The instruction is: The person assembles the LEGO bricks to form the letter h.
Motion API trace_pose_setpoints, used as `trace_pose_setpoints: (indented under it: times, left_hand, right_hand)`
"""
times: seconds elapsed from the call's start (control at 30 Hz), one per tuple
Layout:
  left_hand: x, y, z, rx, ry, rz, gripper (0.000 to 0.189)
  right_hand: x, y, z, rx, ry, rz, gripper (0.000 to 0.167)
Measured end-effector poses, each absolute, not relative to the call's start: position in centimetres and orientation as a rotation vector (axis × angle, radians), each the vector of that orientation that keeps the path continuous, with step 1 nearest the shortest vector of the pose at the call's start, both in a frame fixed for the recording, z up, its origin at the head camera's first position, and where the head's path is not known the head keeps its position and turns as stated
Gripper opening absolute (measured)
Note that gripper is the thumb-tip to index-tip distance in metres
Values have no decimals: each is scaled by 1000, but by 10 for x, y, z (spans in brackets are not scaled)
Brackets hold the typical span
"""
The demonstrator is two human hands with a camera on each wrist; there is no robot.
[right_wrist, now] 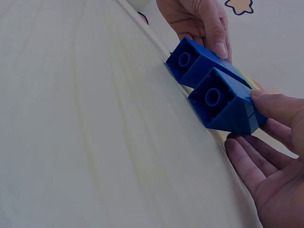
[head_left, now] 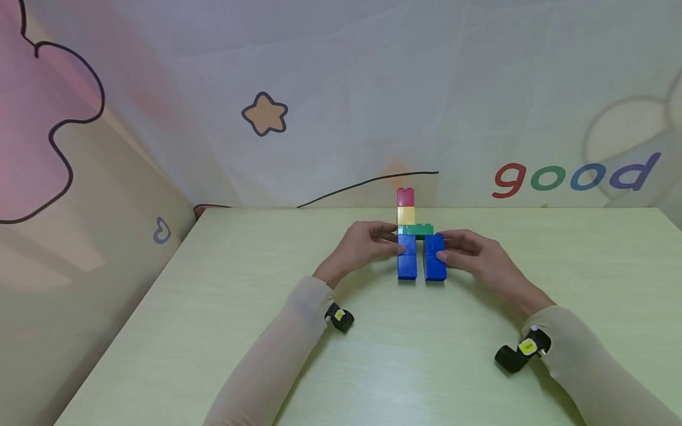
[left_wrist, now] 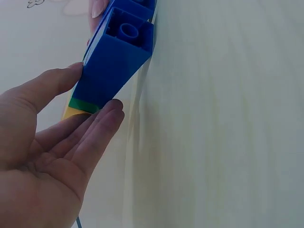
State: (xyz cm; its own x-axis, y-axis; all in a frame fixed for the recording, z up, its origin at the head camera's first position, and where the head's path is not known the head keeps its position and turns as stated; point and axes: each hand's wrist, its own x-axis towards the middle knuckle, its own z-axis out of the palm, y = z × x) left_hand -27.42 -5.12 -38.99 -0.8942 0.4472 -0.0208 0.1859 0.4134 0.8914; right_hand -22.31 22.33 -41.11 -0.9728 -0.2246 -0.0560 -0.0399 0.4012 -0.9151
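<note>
Both hands hold one figure of stacked toy bricks from its two sides. It has two legs of blue bricks, a left leg [head_left: 407,267] and a right leg [head_left: 434,269]. A flat green brick [head_left: 424,229] bridges them, and a yellow brick [head_left: 406,215] and a red brick [head_left: 405,197] are stacked above its left end. The left hand [head_left: 367,244] pinches the left leg, its thumb on the face and fingers at the side. With thumb and fingers the right hand [head_left: 476,255] grips the right leg. Hollow undersides of the blue bricks [right_wrist: 213,97] show in the right wrist view.
The pale table [head_left: 213,331] reaches back to a printed backdrop [head_left: 341,118] with a star and the word "good". A second printed panel [head_left: 80,278] stands along the left side. Small black cameras sit at both sleeves' cuffs.
</note>
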Motion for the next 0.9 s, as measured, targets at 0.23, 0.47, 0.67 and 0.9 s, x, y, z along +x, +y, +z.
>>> trace_pose_setpoints:
  times: [0.23,0.47,0.67,0.9]
  left_hand:
    - [-275,-52,-392,503,2405,1455,52]
    - [-275,-52,-392,455,2389,1449,53]
    - [-274,-52,-392,416,2381,1434,52]
    - [-273,-51,-393,400,2375,1436,54]
  right_hand:
    - [-223,224,-412,-223,2454,-1625,71]
    - [-224,224,-412,-205,2444,-1614,73]
    - [-224,222,-413,-192,2468,-1576,71]
    - [-225,221,-413,-179,2475,-1548,70]
